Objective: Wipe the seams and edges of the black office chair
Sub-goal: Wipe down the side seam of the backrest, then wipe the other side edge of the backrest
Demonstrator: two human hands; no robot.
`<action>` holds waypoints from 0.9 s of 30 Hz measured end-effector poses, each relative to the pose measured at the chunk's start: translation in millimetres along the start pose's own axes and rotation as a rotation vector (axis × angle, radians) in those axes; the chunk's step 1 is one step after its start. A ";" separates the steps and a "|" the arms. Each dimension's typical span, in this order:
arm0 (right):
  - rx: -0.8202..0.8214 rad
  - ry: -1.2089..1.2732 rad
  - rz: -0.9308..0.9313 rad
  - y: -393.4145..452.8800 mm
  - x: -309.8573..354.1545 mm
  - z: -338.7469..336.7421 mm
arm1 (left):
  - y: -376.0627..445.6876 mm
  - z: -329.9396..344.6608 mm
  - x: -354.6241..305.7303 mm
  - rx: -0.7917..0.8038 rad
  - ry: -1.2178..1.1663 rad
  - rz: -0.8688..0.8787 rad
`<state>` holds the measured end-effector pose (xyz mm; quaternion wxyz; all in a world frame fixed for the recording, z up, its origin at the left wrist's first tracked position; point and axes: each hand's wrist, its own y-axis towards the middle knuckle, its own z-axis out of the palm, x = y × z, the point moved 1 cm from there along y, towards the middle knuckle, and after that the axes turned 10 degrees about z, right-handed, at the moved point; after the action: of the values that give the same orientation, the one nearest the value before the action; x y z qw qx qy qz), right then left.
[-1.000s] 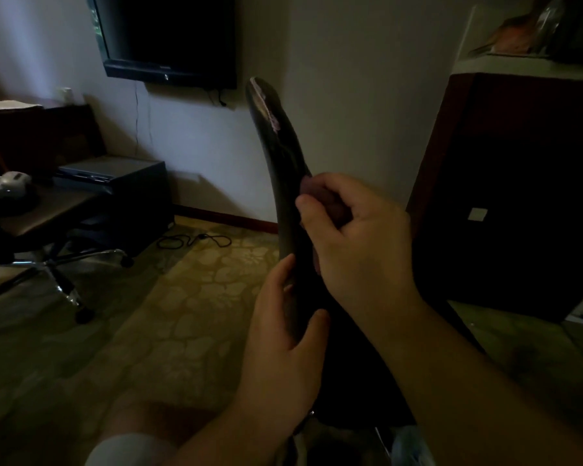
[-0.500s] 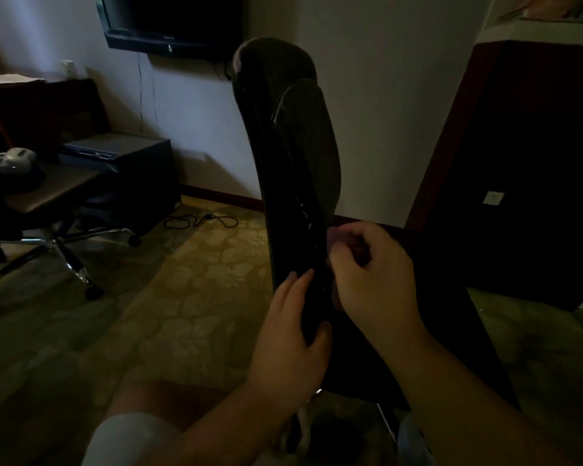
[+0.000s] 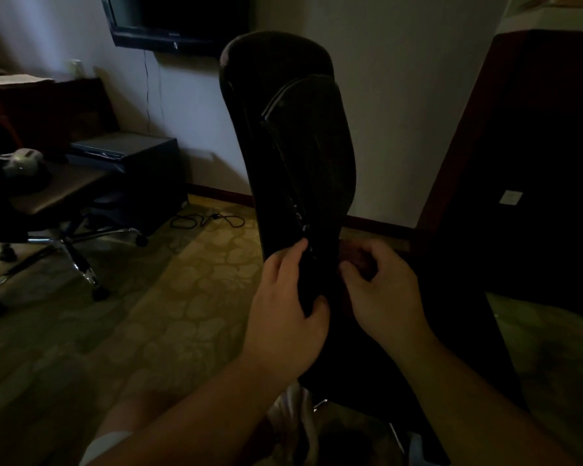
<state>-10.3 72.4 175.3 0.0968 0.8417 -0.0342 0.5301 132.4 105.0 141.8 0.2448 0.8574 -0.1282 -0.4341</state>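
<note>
The black office chair stands in front of me, its tall backrest seen nearly edge-on, with a raised seam running down its side. My left hand grips the backrest's edge low down, fingers and thumb curled round it. My right hand sits just right of that edge with its fingers curled round a small dark reddish cloth, held against the chair. Most of the cloth is hidden in the dim light.
A second swivel chair with a chrome star base stands at the left, bearing a pale object. A black box and a wall-mounted TV are behind it. A cable lies on the patterned carpet. A dark cabinet fills the right.
The chair has turned, so more of the backrest's face shows. My right hand with the cloth slid down the edge to beside my left hand, which kept its grip.
</note>
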 end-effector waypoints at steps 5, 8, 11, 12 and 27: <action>0.013 -0.002 0.014 10.0 -3.1 5.9 | 32.8 -12.7 20.3 0.051 0.028 -0.051; 0.017 0.012 0.024 16.3 -1.6 4.3 | 63.2 -18.1 43.0 0.223 -0.041 -0.162; 0.009 -0.003 0.017 12.4 -7.3 2.3 | 70.3 -15.6 60.1 0.347 -0.045 -0.264; 0.000 -0.007 0.011 11.2 -9.3 0.8 | 69.3 -12.7 63.2 0.356 -0.021 -0.234; 0.025 -0.236 0.252 -4.8 -155.8 -66.6 | -14.4 125.0 48.4 0.692 -0.149 -0.172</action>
<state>-136.3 83.3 62.5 0.0144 0.8882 -0.1437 0.4361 60.1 57.6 38.2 -0.1072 0.8631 -0.2124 -0.4455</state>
